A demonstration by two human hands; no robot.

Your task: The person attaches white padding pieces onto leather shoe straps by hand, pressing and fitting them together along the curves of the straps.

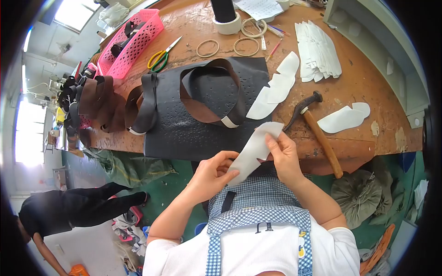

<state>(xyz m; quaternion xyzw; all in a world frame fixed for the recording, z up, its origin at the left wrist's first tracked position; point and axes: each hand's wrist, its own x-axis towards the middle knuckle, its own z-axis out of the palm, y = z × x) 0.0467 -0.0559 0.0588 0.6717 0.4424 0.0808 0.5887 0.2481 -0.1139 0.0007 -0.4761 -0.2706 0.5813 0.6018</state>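
Note:
A white shaped piece with a notched edge (251, 154) is held up between both hands, just in front of the table edge. My left hand (214, 175) pinches its lower left end, and my right hand (282, 154) grips its upper right end. Behind it lies a black rubber mat (175, 140) with many small punched marks. On the mat rest a dark brown band loop (237, 108) with a small white patch and another notched white piece (275, 89). A hammer (322, 140) with a wooden handle lies right of my right hand.
Stacked white pieces (318, 53) and a single white piece (344, 118) lie at the right. More brown bands (99, 103) are heaped at the left. Scissors (162, 57), a pink basket (133, 48) and tape rolls (228, 25) sit farther back. A person in black (69, 209) stands at the left.

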